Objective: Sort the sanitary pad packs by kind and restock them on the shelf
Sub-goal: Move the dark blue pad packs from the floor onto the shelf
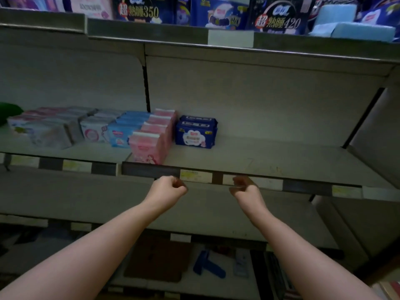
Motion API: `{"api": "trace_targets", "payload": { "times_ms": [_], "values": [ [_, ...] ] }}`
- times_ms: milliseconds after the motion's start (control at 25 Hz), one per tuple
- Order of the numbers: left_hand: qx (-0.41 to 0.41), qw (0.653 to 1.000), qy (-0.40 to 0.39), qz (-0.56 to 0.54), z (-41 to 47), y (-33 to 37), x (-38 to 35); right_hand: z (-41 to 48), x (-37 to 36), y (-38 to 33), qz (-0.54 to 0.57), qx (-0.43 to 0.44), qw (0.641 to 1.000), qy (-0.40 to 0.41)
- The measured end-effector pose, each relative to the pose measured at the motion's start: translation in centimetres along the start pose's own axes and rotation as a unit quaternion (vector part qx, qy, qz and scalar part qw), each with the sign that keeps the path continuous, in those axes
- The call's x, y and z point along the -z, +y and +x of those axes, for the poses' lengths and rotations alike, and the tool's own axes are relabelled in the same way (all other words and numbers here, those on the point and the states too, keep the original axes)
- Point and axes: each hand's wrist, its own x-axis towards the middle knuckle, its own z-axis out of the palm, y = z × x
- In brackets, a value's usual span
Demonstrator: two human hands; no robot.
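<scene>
Wide view of the middle shelf (281, 161), and its whole right half is bare metal, so there's the room for restocking. Up along the top edge of the frame, big dark night packs (279, 18) stand in a line. Centre-left on the middle shelf, the sorted rows sit side by side: white packs (43, 131) far left, light blue packs (121, 135), then pink packs (151, 139) running front to back. Just right of the pink row, apart from it, a single navy pack (195, 133) sits upright.

These look like light, soft plastic-wrapped bundles. They're squashy and a bit slick, so I'd take one across its short sides, thumb opposite fingers, not by the loose film.

Lower centre, in front of the price rail (195, 176), the left hand (171, 186) and right hand (244, 187) are both curled into fists with no pack in either.
</scene>
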Motion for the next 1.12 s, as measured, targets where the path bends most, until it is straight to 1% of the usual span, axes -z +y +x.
{"api": "trace_targets", "payload": {
  "times_ms": [120,280,400,520,600,680,760,880,1000,1120],
  "values": [
    [0.019,0.999,-0.031,-0.009,0.4,-3.1,-0.1,-0.5,-3.1,1.0,0.010,-0.023,0.999,-0.021],
    [0.043,0.997,-0.064,-0.025,1.2,-7.5,-0.3,-0.7,-6.2,2.9,0.024,-0.045,0.999,-0.004],
    [0.055,0.995,-0.077,-0.030,1.3,-10.5,-2.1,-1.4,-8.1,6.1,0.013,-0.058,0.998,-0.003],
    [0.053,0.994,-0.093,-0.011,0.9,-13.2,-5.4,-2.2,-10.1,10.4,0.004,-0.090,0.996,-0.027],
    [0.058,0.993,-0.103,0.012,0.5,-15.2,-8.2,-2.6,-11.6,14.1,-0.004,-0.097,0.994,-0.049],
    [0.054,0.992,-0.114,0.022,0.4,-17.8,-11.6,-2.7,-13.1,18.4,-0.029,-0.082,0.994,-0.068],
    [0.053,0.992,-0.117,-0.007,0.4,-21.1,-15.8,-2.6,-14.5,23.5,-0.057,-0.078,0.992,-0.080],
    [0.074,0.988,-0.130,-0.033,0.4,-26.4,-22.5,-2.8,-16.9,32.1,-0.068,-0.094,0.990,-0.084],
    [0.081,0.986,-0.140,-0.041,0.3,-32.3,-29.2,-2.8,-19.9,40.4,-0.055,-0.103,0.990,-0.075],
    [0.109,0.982,-0.151,-0.032,0.0,-38.8,-35.9,-2.9,-24.5,48.6,-0.047,-0.107,0.989,-0.091]
  ]
}}
